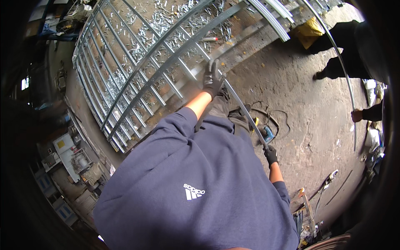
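My left hand (213, 80), in a dark glove, is closed around a long, narrow grey metal bar (243, 110) at the near edge of a metal frame. My right hand (271, 154), gloved too, grips the bar's lower end beside my body. The bar slants from the frame down to the right. Beyond my left hand it lines up with a crosspiece, but I cannot tell whether they are one piece. The frame (156, 84) has two curved rails crossed by several thin parallel metal bars.
Many small shiny metal pieces (143, 37) lie beneath the frame, near a red-and-white marker (210, 38). A blue power tool (268, 134) and its cable rest on the floor. At right, another person's hand (357, 115) holds a long strip (342, 62). A yellow bag (309, 33) sits nearby.
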`<state>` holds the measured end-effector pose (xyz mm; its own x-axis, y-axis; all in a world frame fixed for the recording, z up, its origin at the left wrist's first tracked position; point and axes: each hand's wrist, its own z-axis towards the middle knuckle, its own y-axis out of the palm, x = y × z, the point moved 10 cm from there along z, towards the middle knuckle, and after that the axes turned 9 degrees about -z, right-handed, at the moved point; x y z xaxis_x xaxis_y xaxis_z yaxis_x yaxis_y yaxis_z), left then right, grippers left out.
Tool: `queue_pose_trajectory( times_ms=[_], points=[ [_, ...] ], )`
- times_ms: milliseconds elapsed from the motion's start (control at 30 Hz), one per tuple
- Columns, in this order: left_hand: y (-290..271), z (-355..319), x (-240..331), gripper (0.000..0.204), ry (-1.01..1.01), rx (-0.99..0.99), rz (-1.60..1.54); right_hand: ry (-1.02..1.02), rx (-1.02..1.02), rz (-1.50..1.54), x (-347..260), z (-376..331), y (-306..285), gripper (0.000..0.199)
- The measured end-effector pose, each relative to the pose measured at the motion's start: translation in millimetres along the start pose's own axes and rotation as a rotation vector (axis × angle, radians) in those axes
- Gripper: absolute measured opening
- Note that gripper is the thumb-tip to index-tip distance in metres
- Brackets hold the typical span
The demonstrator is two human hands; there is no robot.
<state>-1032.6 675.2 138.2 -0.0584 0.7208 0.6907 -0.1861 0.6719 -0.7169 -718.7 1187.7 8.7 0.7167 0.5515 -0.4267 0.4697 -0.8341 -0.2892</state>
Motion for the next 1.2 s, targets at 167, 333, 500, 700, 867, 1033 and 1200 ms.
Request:
queue_pose_trajectory(
  times_ms=[167,333,500,700,867,1033,1200],
  points=[
    [-29.1,22.1,-31.2,0.073,-0.096,0.050,0.005,0.116,-0.027,-0.002,-2.1,-18.4,-9.0,0.036],
    [-87.2,46.9,-64.2,0.066,0.056,0.207,0.104,0.159,0.050,0.015,-9.6,-12.6,-20.6,0.034],
    [-139.7,97.5,-122.5,0.062,-0.010,0.324,0.189,-0.094,0.047,0.030,-86.9,18.0,20.6,0.034],
    [-159.9,173.5,-166.5,0.070,0.061,0.341,0.390,-0.393,-0.175,0.056,-350.1,103.2,153.2,0.052],
    [-143.3,237.3,-290.6,0.059,-0.505,0.358,0.218,-0.680,0.098,0.220,-454.3,81.1,132.6,0.056],
    [-82.2,250.0,-389.4,0.032,-0.728,0.192,0.121,-0.302,0.017,-0.119,-292.9,18.9,77.9,0.044],
    [-57.5,257.3,-433.9,0.038,-0.748,0.110,-0.231,-0.018,0.159,-0.648,-234.7,23.4,51.8,0.051]
  ],
)
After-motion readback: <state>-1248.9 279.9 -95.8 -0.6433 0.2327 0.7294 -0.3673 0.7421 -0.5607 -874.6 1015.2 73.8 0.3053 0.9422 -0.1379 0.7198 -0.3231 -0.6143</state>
